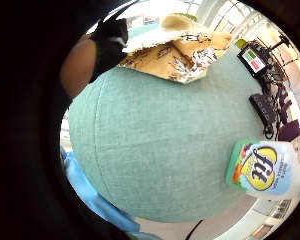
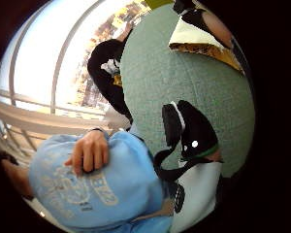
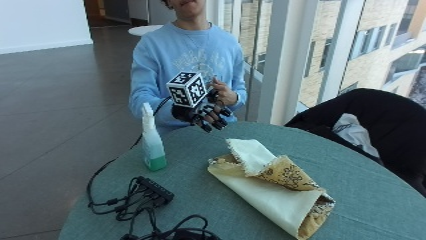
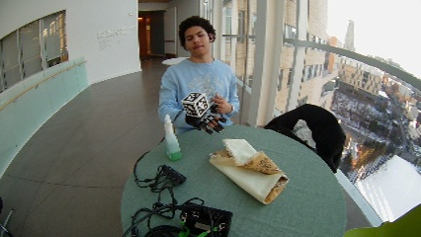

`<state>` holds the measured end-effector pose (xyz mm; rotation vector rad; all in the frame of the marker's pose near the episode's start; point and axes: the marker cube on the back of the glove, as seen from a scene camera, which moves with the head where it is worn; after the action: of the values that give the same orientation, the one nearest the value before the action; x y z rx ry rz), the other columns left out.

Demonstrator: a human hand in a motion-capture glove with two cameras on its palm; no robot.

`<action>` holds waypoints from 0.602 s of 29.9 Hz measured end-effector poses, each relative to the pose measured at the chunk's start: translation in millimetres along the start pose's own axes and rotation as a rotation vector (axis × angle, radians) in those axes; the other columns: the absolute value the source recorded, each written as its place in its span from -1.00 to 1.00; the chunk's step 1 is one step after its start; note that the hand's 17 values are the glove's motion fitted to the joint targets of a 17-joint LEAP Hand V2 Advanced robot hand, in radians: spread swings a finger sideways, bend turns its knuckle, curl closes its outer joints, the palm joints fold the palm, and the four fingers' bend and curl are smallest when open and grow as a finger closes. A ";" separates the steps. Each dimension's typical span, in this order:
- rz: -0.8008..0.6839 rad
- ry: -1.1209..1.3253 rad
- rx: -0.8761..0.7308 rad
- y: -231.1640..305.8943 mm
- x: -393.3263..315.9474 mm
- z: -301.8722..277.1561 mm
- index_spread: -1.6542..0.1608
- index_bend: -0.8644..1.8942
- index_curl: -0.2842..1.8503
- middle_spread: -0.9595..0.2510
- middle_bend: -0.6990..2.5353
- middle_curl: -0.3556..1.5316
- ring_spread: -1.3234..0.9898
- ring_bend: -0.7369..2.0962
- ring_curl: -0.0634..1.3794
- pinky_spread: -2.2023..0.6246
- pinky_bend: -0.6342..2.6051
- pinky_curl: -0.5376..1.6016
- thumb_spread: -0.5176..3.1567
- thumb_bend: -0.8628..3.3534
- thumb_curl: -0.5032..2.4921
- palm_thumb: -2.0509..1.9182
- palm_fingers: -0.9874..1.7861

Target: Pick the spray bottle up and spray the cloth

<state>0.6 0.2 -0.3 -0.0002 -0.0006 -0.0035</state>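
A white spray bottle (image 3: pixel 152 144) with a green base stands upright near the table's left edge; its "fit" label (image 1: pixel 262 169) shows in the little finger side palm view. A cream and yellow patterned cloth (image 3: pixel 276 187) lies folded in the middle of the green table (image 3: pixel 373 195). My gloved right hand (image 3: pixel 202 114) hovers above the table's far edge, right of the bottle and apart from it, fingers relaxed and holding nothing. The person's bare hand (image 3: pixel 225 93) is held near their chest behind the glove.
A black power strip (image 3: pixel 155 189) and tangled cables (image 3: pixel 126 210) lie at the table's front left. A black jacket (image 3: pixel 363 125) hangs over a chair at the right. Windows stand behind the person.
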 end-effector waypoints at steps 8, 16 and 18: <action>0.000 -0.004 0.003 -0.3 -1.9 -0.4 0.46 -0.24 -0.57 0.48 -0.36 -0.43 0.13 -0.27 -0.69 0.68 -0.40 -0.33 -0.28 -0.42 -0.56 0.32 0.14; -0.002 0.003 0.011 0.4 -2.0 -1.0 0.40 -0.26 -0.53 0.47 -0.37 -0.38 0.13 -0.28 -0.65 0.70 -0.41 -0.29 -0.17 -0.43 -0.52 0.34 0.15; -0.001 0.002 0.014 0.4 -1.0 -1.2 0.40 -0.26 -0.52 0.47 -0.38 -0.37 0.13 -0.28 -0.64 0.70 -0.42 -0.29 -0.15 -0.44 -0.52 0.35 0.15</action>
<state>-0.4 0.6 -1.5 0.0138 0.0016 -0.0043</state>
